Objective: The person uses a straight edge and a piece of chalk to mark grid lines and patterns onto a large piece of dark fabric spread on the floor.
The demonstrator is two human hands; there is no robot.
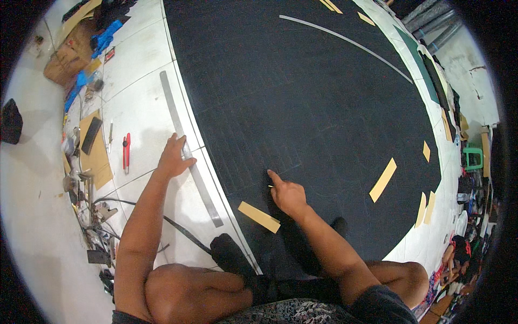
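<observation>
My left hand [175, 156] grips a long metal ruler [204, 195] around its middle, thumb on one edge and fingers on the other. The ruler lies on the white tiles beside a large black sheet [324, 108] marked with faint lines. Over that sheet, my right hand [288, 195] has its index finger stretched forward, the other fingers curled in. A small pale tip pokes out beside the curled fingers; what it belongs to is hidden. Close to this hand lies a tan cardboard strip [259, 217]. A red utility knife [126, 153] rests on the tiles left of my left hand.
A second thin metal strip [345, 40] lies across the sheet's far part. More tan strips [383, 180] are scattered to the right. Tools and a dark block [91, 136] on cardboard line the left side. A black cable [186, 234] crosses the tiles near my left knee.
</observation>
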